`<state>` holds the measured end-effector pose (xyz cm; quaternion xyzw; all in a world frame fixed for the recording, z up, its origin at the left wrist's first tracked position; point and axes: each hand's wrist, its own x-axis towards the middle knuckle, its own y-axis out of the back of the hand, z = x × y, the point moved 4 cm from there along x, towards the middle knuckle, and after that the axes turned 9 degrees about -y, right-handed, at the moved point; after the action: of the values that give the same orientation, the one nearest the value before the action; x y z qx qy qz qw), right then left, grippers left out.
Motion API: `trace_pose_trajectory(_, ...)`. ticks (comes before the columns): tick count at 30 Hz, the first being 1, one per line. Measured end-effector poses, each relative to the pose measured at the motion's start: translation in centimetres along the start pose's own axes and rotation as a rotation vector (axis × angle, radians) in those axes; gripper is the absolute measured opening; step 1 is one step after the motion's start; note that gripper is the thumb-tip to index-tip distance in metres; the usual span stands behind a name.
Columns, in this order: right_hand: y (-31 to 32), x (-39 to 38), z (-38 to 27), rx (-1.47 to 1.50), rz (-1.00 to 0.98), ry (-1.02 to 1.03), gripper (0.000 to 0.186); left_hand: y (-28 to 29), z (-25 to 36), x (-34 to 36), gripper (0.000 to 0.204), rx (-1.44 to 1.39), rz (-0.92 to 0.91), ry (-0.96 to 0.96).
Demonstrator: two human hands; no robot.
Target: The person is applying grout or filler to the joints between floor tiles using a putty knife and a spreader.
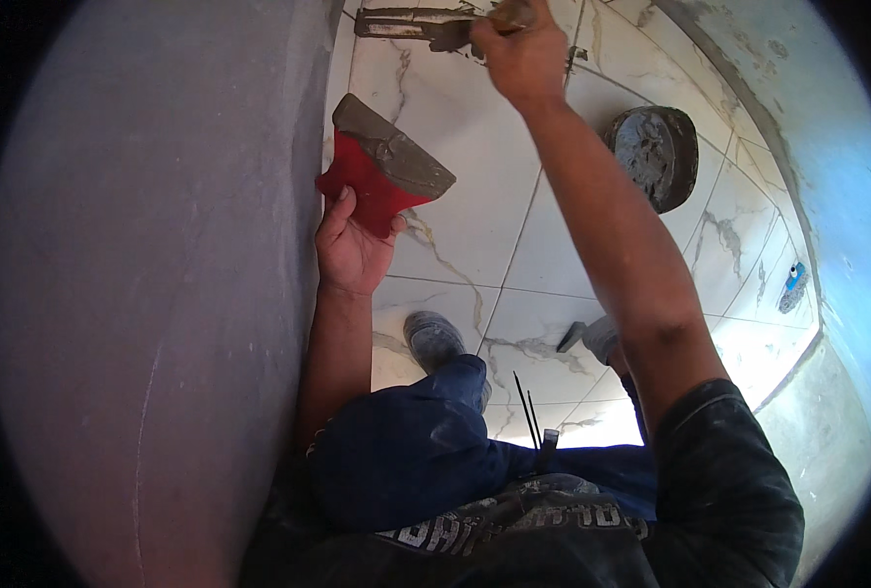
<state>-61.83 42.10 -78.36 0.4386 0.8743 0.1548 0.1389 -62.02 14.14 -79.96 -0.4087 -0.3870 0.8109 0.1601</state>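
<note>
My left hand [355, 250] grips a red plastic spreader [362, 181] from below, its thumb on the near face. Thick grey paste [396, 152] coats the spreader's straight upper edge. Farther off, my right hand [528, 64] is closed round the brownish handle of a putty knife [452, 36], whose blade is dark with paste. This blade points left, at a long narrow strip [391, 24] edged with dark paste on the tiled floor. Whether the blade touches the strip, I cannot tell. A dark tub [688, 157] with wet grey paste inside stands right of my right forearm.
A grey plastered wall [161, 245] rises close along my left side. Marble-patterned white tiles [474, 196] cover the floor. By the pale right-hand wall [837, 127] lies a blue-handled tool with a grey, fuzzy head [794, 289]. My shoes [433, 338] are on the tiles below.
</note>
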Motion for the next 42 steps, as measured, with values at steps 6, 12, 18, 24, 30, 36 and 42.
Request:
trace_pose_trajectory(6, 6.5, 0.5, 3.5, -0.261, 0.16, 0.013, 0.023, -0.6, 0.1, 0.0, 0.038, 0.007, -0.019, 0.0)
trace_pose_trajectory(12, 10.6, -0.4, 3.9, -0.3, 0.178, -0.033, 0.023, -0.8, -0.1, 0.1, 0.035, 0.005, -0.036, -0.005)
trace_pose_trajectory(18, 12.9, -1.1, 3.1, -0.419, 0.192, -0.073, 0.024, -0.6, -0.2, 0.1, 0.035, 0.017, -0.014, -0.011)
trace_pose_trajectory(24, 14.9, -4.0, -0.3, 0.313, 0.089, -0.247, 0.031, -0.9, 0.0, 0.1, 0.034, 0.031, -0.015, -0.015)
trace_pose_trajectory(30, 15.6, -6.9, -1.8, 0.858, -0.217, -0.329, 0.033, -2.0, -0.2, 0.2, 0.035, 0.146, -0.029, -0.021)
trace_pose_trajectory(36, 11.0, -8.6, -1.0, 1.01, -0.425, -0.607, 0.028, -3.3, -0.4, -0.2, 0.036, 0.186, -0.078, -0.003)
trace_pose_trajectory(42, 8.4, -9.9, 0.8, 0.926, -0.497, -0.725, 0.03, -3.6, -0.2, -0.5, 0.039, 0.197, -0.14, 0.025)
